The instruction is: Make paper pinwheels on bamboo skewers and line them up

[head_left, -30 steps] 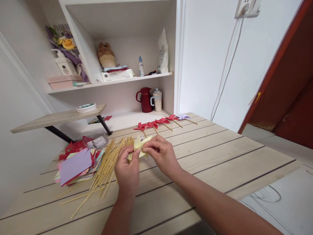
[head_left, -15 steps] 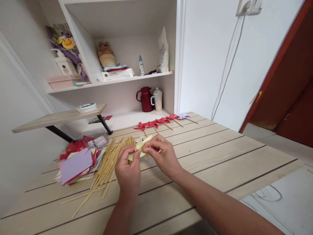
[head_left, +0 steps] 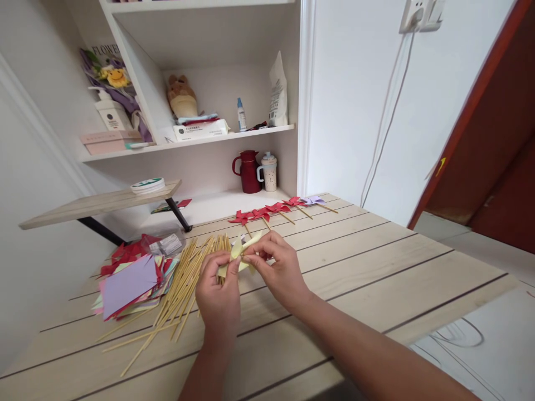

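Between my two hands, above the table, is a pale yellow paper pinwheel [head_left: 237,249] with its corners curled in toward the middle. My left hand [head_left: 219,278] pinches it from the left with thumb and fingers. From the right, my right hand [head_left: 278,267] closes thumb and fingertips at its centre; any small part between those tips is too small to make out. Just left of my hands lies a loose heap of thin wooden sticks [head_left: 184,292]. Beyond them, a row of red paper pinwheels [head_left: 278,208] on sticks ends in a lilac pinwheel [head_left: 313,200].
Coloured paper sheets [head_left: 129,284] are piled on the left, beside red paper pieces and a clear plastic packet [head_left: 167,244]. A small raised wooden stand [head_left: 104,203] is behind them. A red jug [head_left: 249,172] and a speckled cup [head_left: 269,172] stand in the back shelf.
The yellow paper's curled flaps have shifted slightly between my fingers. Both hands keep their pinch in nearly the same place, and the camera view has tilted a little.
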{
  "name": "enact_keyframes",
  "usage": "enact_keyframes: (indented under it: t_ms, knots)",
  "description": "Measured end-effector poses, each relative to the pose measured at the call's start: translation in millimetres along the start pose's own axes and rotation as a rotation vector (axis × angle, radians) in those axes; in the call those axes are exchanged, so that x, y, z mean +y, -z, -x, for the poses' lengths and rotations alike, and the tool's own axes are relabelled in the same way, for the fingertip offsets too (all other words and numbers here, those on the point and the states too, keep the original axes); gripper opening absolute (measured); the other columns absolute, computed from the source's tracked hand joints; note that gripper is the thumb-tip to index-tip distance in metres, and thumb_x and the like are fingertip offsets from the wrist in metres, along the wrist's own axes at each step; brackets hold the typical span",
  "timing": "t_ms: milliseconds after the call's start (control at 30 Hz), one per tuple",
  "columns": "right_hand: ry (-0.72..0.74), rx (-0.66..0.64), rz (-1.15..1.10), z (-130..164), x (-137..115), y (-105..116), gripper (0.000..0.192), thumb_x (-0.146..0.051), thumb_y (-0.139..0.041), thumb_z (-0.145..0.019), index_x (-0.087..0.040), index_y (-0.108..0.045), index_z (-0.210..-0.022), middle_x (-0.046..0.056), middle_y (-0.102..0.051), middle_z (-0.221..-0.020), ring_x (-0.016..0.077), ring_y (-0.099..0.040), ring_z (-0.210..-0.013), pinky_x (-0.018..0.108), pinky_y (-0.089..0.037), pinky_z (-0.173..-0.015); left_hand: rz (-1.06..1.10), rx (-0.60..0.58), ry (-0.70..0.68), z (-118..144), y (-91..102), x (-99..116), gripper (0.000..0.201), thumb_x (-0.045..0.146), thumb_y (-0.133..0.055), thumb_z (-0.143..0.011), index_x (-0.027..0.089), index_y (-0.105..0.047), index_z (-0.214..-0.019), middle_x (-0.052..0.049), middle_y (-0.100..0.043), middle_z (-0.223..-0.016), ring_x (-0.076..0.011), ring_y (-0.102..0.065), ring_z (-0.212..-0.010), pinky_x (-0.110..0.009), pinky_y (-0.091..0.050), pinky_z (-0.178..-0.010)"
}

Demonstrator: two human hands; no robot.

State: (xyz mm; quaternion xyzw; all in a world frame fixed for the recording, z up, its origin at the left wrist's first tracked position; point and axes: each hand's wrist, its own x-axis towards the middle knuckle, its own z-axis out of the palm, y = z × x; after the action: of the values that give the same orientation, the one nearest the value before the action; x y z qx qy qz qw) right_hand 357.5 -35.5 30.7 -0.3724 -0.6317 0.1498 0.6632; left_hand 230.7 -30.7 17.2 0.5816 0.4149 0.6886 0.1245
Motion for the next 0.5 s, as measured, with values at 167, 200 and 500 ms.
enact_keyframes:
  t_ms: [167, 200, 500]
  knots:
    - [0.048, 0.030, 0.040, -0.3, -1.9, 0.9, 0.010, -0.014, -0.073, -0.084, -0.023, -0.070, -0.080, 0.000, -0.057, -0.079, 0.0145, -0.055, -0.071, 0.028, -0.047, -0.061, 0.002, 0.004, -0.011, -0.5, -0.5, 1.6, 0.011, 0.028, -0.070, -0.082, 0.021, -0.064, -0.076, -0.002, -0.065, -0.088, -0.0187, -0.063, -0.087, -0.031, -0.051, -0.081]
    - [0.059, 0.046, 0.049, -0.4, -2.2, 1.1, 0.011, -0.014, -0.073, -0.083, -0.023, -0.069, -0.080, 0.000, -0.057, -0.080, 0.0150, -0.055, -0.072, 0.028, -0.048, -0.063, -0.002, 0.004, -0.013, -0.5, -0.6, 1.6, 0.011, 0.028, -0.070, -0.082, 0.021, -0.064, -0.076, -0.002, -0.065, -0.088, -0.0186, -0.063, -0.086, -0.032, -0.051, -0.081]
    - [0.110, 0.102, 0.166, -3.8, 1.2, 4.6, 0.053, -0.023, -0.082, -0.078, -0.034, -0.063, -0.126, 0.009, -0.054, -0.130, 0.0279, -0.051, -0.126, 0.051, -0.041, -0.110, -0.019, -0.007, -0.034, 0.5, 1.2, -1.7, 0.010, 0.028, -0.069, -0.084, 0.022, -0.065, -0.076, -0.002, -0.067, -0.090, -0.0192, -0.064, -0.089, -0.033, -0.050, -0.083]
